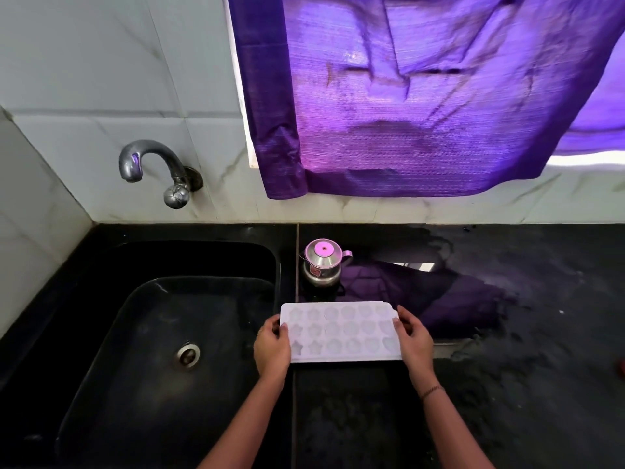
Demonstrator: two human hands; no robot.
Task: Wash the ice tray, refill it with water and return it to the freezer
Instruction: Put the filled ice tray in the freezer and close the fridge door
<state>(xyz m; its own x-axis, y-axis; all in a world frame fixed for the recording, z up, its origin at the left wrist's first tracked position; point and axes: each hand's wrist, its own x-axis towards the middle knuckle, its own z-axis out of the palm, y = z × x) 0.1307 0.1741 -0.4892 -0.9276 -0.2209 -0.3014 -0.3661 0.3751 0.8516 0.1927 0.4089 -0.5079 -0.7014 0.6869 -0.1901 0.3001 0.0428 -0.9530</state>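
A white ice tray (341,331) with several star- and flower-shaped cells lies level over the black counter, just right of the sink. My left hand (272,346) grips its left end, thumb on top. My right hand (414,340) grips its right end, fingers curled over the edge. The black sink (101,367) lies to the left with its steel drain (187,355). A curved metal tap (148,167) juts from the tiled wall above the sink; no water runs from it.
A small steel kettle (323,262) with a pink-lit lid stands just behind the tray. A purple curtain (422,96) hangs over the window above. The black granite counter (541,333) stretches right, with wet patches behind and to the right.
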